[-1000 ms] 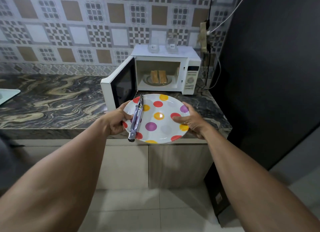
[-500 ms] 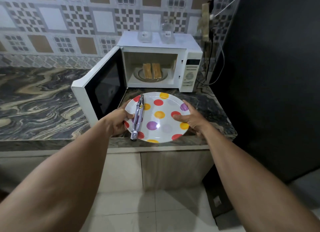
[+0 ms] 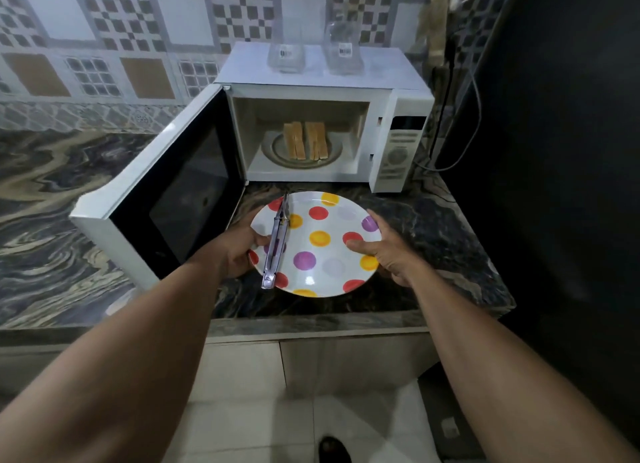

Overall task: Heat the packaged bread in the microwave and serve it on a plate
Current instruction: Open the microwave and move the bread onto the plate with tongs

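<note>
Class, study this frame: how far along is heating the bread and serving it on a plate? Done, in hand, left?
Done: bread slices sit unwrapped on the turntable, microwave door open, so heating looks finished. In hand: left hand and right hand hold the spotted plate carrying tongs. Left: move the bread onto the plate.

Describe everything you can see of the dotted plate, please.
The plate is round, white and glossy, with red, yellow and purple dots; it looks like ceramic or melamine. It is almost level over the dark counter, in front of the open microwave. The left hand grips its left rim and the right hand its right rim, thumbs on top. Closed metal tongs lie across its left side. It carries no bread.
</note>
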Available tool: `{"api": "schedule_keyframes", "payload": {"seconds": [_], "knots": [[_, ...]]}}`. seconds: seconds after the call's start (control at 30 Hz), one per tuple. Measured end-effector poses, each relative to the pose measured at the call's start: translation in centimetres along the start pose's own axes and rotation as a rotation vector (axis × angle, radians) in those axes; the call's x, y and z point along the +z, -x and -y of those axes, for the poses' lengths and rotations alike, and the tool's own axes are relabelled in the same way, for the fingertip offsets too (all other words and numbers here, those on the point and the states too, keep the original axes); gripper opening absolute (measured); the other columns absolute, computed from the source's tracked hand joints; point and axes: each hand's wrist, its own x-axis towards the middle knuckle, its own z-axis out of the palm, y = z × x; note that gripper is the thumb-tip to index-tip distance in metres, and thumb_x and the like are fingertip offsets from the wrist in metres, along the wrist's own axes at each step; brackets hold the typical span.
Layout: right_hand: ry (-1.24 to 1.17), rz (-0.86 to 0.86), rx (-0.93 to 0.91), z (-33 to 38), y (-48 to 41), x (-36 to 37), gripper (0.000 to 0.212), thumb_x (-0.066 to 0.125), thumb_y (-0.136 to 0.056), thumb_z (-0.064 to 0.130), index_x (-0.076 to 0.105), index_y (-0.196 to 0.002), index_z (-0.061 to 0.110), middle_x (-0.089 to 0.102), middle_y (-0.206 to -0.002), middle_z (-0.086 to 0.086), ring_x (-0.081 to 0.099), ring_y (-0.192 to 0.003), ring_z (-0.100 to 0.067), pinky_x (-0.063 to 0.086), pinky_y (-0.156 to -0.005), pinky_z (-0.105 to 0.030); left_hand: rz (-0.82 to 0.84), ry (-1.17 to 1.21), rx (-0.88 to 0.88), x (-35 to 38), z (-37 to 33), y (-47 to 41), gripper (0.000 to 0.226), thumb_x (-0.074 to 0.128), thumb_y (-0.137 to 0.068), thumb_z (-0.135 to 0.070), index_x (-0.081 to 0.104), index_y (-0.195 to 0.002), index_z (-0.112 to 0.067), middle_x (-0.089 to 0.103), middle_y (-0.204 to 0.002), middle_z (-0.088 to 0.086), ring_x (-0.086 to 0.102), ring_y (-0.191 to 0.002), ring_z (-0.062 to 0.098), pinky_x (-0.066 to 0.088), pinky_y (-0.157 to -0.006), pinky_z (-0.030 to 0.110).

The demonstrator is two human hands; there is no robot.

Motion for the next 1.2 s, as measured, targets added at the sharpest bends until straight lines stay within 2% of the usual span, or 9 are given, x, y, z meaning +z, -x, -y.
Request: {"api": "schedule_keyframes", "payload": {"seconds": [0.23,0.37,0.43,0.53,0.6,0.73,0.93,1.0,1.2], "knots": [[0.028,0.029,-0.025,-2.2,-5.5,-0.5,0.052,0.077,-0.081,0.0,0.055,-0.108,0.038,0.068,-0.104,0.013,0.067,-0.088,0.0,0.056,-0.069,-0.02,-0.089,0.0,0.007,-0.6,0.9,-4.7,0.061,0.048,-0.087,0.021,0.057,-0.125,-0.026,0.068,-0.112,0.012,0.064,-0.1,0.038,0.053,-0.088,0.048],[0.068,0.023,-0.033,-2.8,-7.1,-0.9,0.056,0.076,-0.083,-0.001,0.049,-0.117,0.034,0.064,-0.102,0.017,0.063,-0.084,0.006,0.052,-0.064,-0.012,-0.131,-0.1,0.005,-1.2,1.7,-6.8,0.066,0.055,-0.082,0.018,0.058,-0.137,-0.018,0.068,-0.122,0.017,0.066,-0.107,0.041,0.055,-0.091,0.057],[0.089,0.02,-0.041,-3.3,-7.7,-0.9,0.061,0.077,-0.081,-0.003,0.05,-0.127,0.025,0.066,-0.109,0.008,0.065,-0.09,-0.002,0.054,-0.065,-0.013,-0.183,-0.129,-0.024,-1.4,2.1,-7.7,0.072,0.055,-0.077,0.018,0.059,-0.136,-0.022,0.07,-0.121,0.013,0.068,-0.1,0.036,0.061,-0.076,0.046],[0.132,0.013,-0.054,-4.0,-8.4,-1.0,0.065,0.08,-0.078,-0.003,0.053,-0.134,0.017,0.068,-0.114,0.002,0.066,-0.097,-0.01,0.056,-0.07,-0.017,-0.249,-0.157,-0.01,-0.6,2.1,-8.0,0.052,0.055,-0.084,0.016,0.066,-0.123,-0.018,0.072,-0.097,0.008,0.065,-0.073,0.024,0.051,-0.053,0.026],[0.155,0.006,-0.071,-4.4,-8.8,-1.0,0.065,0.08,-0.077,-0.004,0.054,-0.134,0.014,0.069,-0.116,0.0,0.067,-0.097,-0.009,0.056,-0.074,-0.019,-0.279,-0.208,0.0,-0.3,2.3,-8.2,0.044,0.06,-0.086,0.015,0.066,-0.115,-0.017,0.071,-0.09,0.006,0.064,-0.07,0.025,0.05,-0.057,0.028],[0.206,-0.002,-0.082,-5.0,-9.5,-1.0,0.066,0.083,-0.076,0.002,0.056,-0.135,0.014,0.068,-0.12,-0.001,0.066,-0.104,-0.011,0.056,-0.084,-0.024,-0.314,-0.339,-0.007,-1.1,2.8,-9.3,0.039,0.073,-0.079,0.009,0.072,-0.111,-0.013,0.075,-0.099,0.012,0.07,-0.083,0.033,0.06,-0.071,0.041],[0.36,-0.03,-0.068,-5.3,-10.0,-0.7,0.062,0.085,-0.078,0.015,0.057,-0.133,0.02,0.065,-0.117,0.006,0.062,-0.108,-0.012,0.05,-0.089,-0.024,-0.384,-0.521,-0.037,-2.0,3.8,-11.1,0.039,0.082,-0.072,-0.011,0.074,-0.11,-0.019,0.075,-0.104,0.006,0.069,-0.097,0.031,0.058,-0.09,0.045],[0.441,-0.036,-0.054,-5.7,-10.3,-0.8,0.065,0.085,-0.077,0.023,0.056,-0.136,0.023,0.066,-0.122,0.004,0.062,-0.112,-0.017,0.05,-0.097,-0.033,-0.415,-0.579,-0.027,-1.9,3.9,-11.4,0.037,0.082,-0.074,-0.014,0.074,-0.109,-0.019,0.074,-0.108,0.009,0.068,-0.099,0.03,0.056,-0.093,0.044],[0.71,-0.066,0.023,-6.1,-10.7,-1.2,0.08,0.079,-0.075,0.052,0.045,-0.144,0.028,0.06,-0.136,0.0,0.057,-0.122,-0.027,0.048,-0.102,-0.042,-0.443,-0.726,-0.044,-1.5,4.1,-12.1,0.041,0.078,-0.072,-0.025,0.073,-0.113,-0.025,0.072,-0.111,0.004,0.067,-0.101,0.029,0.056,-0.093,0.041]]}}
